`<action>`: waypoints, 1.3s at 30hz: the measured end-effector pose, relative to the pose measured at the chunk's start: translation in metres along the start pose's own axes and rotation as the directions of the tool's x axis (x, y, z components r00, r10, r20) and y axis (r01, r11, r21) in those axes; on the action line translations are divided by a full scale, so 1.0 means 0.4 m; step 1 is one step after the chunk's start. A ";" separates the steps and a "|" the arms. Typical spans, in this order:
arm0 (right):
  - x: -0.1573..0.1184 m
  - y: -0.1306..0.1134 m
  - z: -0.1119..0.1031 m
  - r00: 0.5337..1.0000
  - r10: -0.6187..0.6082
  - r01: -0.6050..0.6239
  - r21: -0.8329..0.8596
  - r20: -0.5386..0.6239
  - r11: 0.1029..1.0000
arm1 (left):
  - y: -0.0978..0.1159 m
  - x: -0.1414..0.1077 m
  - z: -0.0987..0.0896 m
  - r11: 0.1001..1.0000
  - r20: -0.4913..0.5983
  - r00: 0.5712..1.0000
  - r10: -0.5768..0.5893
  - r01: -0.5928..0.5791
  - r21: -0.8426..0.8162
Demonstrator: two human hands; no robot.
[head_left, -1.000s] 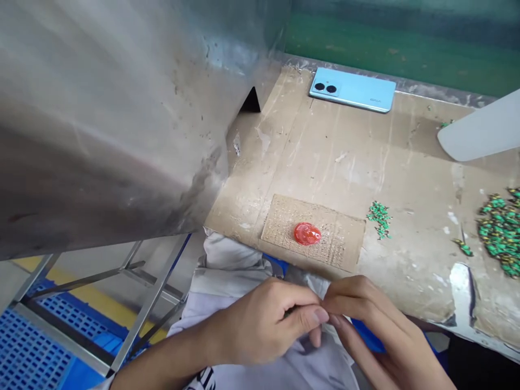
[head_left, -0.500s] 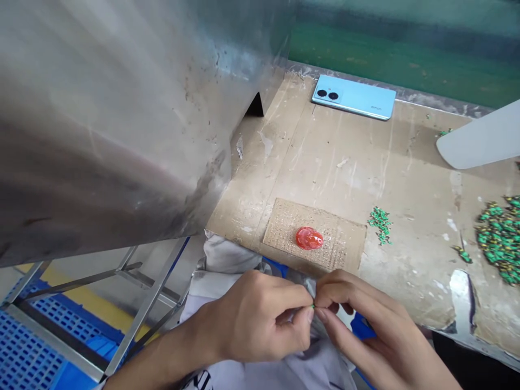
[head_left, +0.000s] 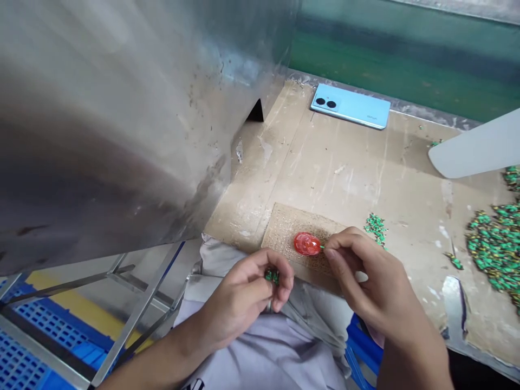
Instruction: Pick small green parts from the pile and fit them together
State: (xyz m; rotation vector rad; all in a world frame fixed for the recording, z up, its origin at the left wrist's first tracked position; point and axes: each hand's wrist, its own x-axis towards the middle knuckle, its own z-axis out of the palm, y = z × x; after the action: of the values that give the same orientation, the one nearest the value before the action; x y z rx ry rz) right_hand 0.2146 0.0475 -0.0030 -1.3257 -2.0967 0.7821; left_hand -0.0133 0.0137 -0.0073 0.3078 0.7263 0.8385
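Dab at the red blob: From where I stand, this looks like the moment of touching a green piece (head_left: 322, 247) to the glossy red blob (head_left: 306, 244); whether the tip is in it or just beside its right edge, I can't tell. Paint or glue, I couldn't say either.
Next move: I'd judge it calls for a light, steady touch at the blob's rim, with fingertips clear of the wet red.
Right hand: The right hand (head_left: 374, 281) comes in from the right over the cardboard (head_left: 280, 233), thumb and forefinger closed in a fine pinch on that green piece, the wrist angled so the tip points left.
Left hand: The left hand (head_left: 247, 292) hangs above the person's lap, short of the worktop (head_left: 337, 189) edge, fingers curled loosely round a few green-and-dark pieces (head_left: 271, 276); how many is hidden.
Cardboard: It lies flat near the front edge, peppered with small marks, the blob on it.
Green stock: A small green scatter (head_left: 376, 227) sits beyond the right hand, a single piece (head_left: 454, 261) farther right, then the big green-and-yellow heap (head_left: 495, 249).
Back edge: A light-blue vivo phone (head_left: 350, 105) lies camera side up.
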 end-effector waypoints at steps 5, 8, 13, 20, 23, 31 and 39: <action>0.007 -0.003 0.003 1.000 -0.007 0.007 -0.024 0.004 1.000 | -0.008 0.003 -0.007 0.992 -0.027 1.000 0.011 -0.007 0.124; 0.008 -0.001 -0.001 1.000 -0.018 0.018 -0.028 0.015 0.999 | -0.019 0.006 -0.014 0.980 -0.004 1.000 0.029 -0.028 0.196; 0.005 0.005 -0.006 0.999 -0.043 0.044 -0.034 0.029 0.998 | -0.030 0.006 -0.011 0.950 -0.004 1.000 0.006 -0.004 0.311; 0.007 0.001 -0.008 0.999 -0.044 0.044 -0.029 0.025 0.999 | -0.041 -0.005 -0.004 0.863 -0.022 0.999 0.028 -0.013 0.505; -0.018 -0.005 -0.029 1.000 0.007 -0.007 -0.011 -0.024 1.000 | -0.044 -0.008 -0.007 0.827 -0.029 0.999 0.031 -0.010 0.562; -0.135 0.014 -0.052 0.981 0.192 -0.193 -0.015 -0.013 0.981 | -0.036 -0.013 0.014 0.732 0.010 0.998 -0.067 0.042 0.680; -0.154 0.025 -0.017 0.983 0.180 -0.181 -0.035 -0.030 0.983 | -0.050 -0.001 0.027 0.673 0.012 0.997 -0.072 0.040 0.738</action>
State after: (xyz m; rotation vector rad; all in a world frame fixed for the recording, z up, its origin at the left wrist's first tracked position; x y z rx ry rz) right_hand 0.2484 -0.0044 -0.0136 -1.5542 -1.9990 0.7975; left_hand 0.0051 0.0008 -0.0094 1.0329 1.0174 0.4313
